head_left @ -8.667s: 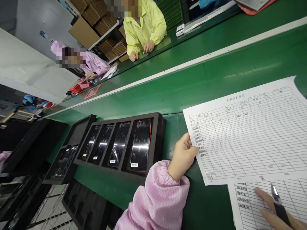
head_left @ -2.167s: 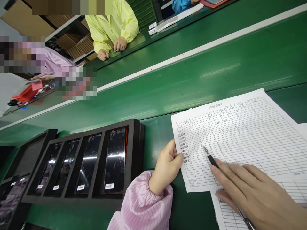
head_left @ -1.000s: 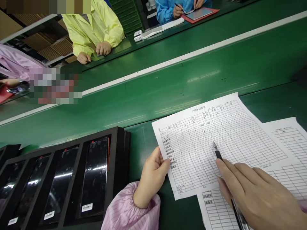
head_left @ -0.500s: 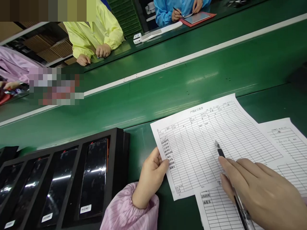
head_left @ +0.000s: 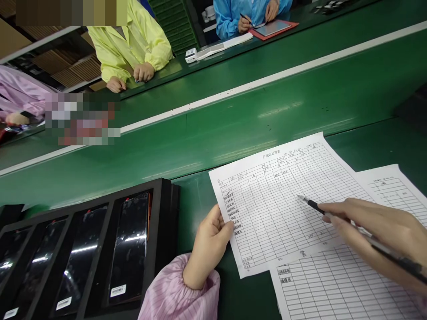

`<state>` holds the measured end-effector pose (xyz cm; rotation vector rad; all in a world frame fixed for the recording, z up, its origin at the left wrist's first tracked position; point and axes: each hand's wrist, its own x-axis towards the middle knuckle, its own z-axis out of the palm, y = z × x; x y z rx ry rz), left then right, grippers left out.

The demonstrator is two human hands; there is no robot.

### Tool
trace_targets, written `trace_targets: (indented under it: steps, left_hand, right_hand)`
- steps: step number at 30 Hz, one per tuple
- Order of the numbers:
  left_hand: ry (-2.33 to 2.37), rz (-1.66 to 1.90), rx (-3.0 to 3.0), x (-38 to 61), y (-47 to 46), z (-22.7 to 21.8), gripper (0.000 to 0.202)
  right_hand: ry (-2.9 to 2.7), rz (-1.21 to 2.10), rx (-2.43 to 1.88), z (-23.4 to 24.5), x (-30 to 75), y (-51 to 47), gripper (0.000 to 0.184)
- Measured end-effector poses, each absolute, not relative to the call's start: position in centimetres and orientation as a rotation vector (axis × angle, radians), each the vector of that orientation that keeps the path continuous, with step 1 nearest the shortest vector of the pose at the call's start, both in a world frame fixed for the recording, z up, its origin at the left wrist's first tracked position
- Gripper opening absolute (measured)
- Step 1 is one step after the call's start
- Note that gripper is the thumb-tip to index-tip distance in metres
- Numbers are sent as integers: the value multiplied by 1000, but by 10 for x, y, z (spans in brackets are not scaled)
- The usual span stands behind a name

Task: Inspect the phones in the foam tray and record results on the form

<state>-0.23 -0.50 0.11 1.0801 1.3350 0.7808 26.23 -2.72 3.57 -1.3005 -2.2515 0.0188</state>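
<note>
My left hand [head_left: 210, 246] pinches the left edge of a printed form [head_left: 263, 240], thumb on top and fingers behind. The form is a ruled table with a Chinese title and some handwritten entries. It overlaps a second ruled sheet [head_left: 316, 289] lying beneath it to the right. My right hand [head_left: 383, 235] is closed around a pen [head_left: 312, 203] with a black grip and silver tip. The tip points left over the middle of the form; whether it touches the paper I cannot tell.
Left of my sleeve, a black foam tray [head_left: 163, 222] holds several dark-screened phones [head_left: 130, 249] with white labels. A white-edged green conveyor belt [head_left: 233, 124] runs across. Beyond it sit co-workers in yellow [head_left: 133, 44], blue [head_left: 230, 18] and pink [head_left: 23, 91], near a white device [head_left: 191, 55].
My right hand has turned and shifted up and right, so the pen lies flatter and more of the lower form shows. My left hand keeps its hold on the form.
</note>
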Motion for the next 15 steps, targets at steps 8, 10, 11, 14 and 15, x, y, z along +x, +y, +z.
trace_targets:
  steps: [8,10,11,14,15]
  left_hand:
    - [1335,818,1078,0,-5,3,37]
    - [1335,811,1074,0,-5,3,38]
    - [1335,809,1070,1,-5,3,39]
    - [1325,815,1057,1,-6,3,42]
    - [1319,824,1055,1,-6,3,43]
  right_hand:
    - [-1976,453,-1453,17,286,-23,26]
    - [-1951,527,-1486,11,290,-23,29]
    - [-1942,550,-1489,10,291,-22,30]
    - [-1937,568,-1486,12,289,-19,32]
    - [-1937,563,-1475,13,289,-18,32]
